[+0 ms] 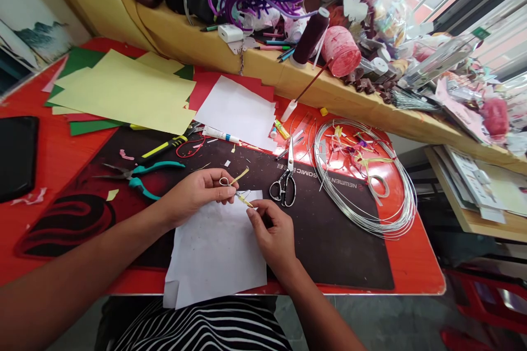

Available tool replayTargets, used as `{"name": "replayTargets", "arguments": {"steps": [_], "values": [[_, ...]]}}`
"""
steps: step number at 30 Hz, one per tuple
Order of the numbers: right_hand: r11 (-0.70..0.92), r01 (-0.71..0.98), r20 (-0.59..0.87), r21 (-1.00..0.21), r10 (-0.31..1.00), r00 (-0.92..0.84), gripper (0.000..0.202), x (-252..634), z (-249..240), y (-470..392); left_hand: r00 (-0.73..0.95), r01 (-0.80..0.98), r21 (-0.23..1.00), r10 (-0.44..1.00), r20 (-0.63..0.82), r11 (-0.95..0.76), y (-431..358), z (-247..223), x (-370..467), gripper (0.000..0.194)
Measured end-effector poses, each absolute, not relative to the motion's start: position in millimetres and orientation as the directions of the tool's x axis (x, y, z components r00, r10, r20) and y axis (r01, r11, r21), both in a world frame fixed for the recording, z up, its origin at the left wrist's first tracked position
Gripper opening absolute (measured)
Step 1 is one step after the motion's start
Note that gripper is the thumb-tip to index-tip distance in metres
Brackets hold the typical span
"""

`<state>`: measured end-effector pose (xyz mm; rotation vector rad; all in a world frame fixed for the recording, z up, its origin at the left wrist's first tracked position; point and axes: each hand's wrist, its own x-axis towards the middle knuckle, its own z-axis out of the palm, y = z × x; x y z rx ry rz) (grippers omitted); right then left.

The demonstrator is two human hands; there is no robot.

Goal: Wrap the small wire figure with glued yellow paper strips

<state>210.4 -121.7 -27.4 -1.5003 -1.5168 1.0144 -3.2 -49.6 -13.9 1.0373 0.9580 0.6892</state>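
Above a white paper sheet (218, 255), my left hand (203, 191) pinches a small bent wire (224, 181) with a loop at its end. A narrow yellow strip (240, 176) sticks out past those fingertips. My right hand (275, 230) is closed, thumb against forefinger, on the tip of a yellow-wrapped end (245, 201) of the same small piece. Thin wire curves between the two hands; how it joins the strip is too small to tell. Black-handled scissors (284, 182) lie right of the hands. Teal-handled pliers (144, 177) rest to the left.
A dark mat (329, 252) covers part of the red table (420, 269). At the right lies a coil of silver wire (405, 197). Yellow paper sheets (127, 90) and a glue tube (220, 134) lie farther back. A cluttered ledge (263, 60) runs behind the table.
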Motion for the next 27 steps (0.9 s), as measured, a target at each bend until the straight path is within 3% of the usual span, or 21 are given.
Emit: {"name": "replayTargets", "arguments": {"steps": [14, 20, 22, 27], "values": [[0.112, 0.419, 0.126, -0.901, 0.992, 0.007, 0.011, 210.2, -31.1, -123.3, 0.457, -0.032, 0.923, 0.827, -0.328, 0.384, -50.3, -14.3, -3.5, 0.029], [0.217, 0.487, 0.260, -0.846, 0.965, 0.022, 0.012, 209.5, -29.9, -122.7, 0.452, -0.020, 0.922, 0.827, -0.336, 0.386, -51.0, -13.4, -3.9, 0.033], [0.259, 0.500, 0.316, -0.827, 0.948, 0.032, 0.011, 209.5, -29.0, -122.3, 0.471, -0.048, 0.917, 0.818, -0.329, 0.396, -51.8, -13.4, -4.9, 0.039], [0.320, 0.514, 0.398, -0.796, 0.916, 0.045, 0.010, 209.7, -24.4, -121.1, 0.521, -0.156, 0.864, 0.784, -0.339, 0.478, -55.9, -12.8, -2.0, 0.074]]}}
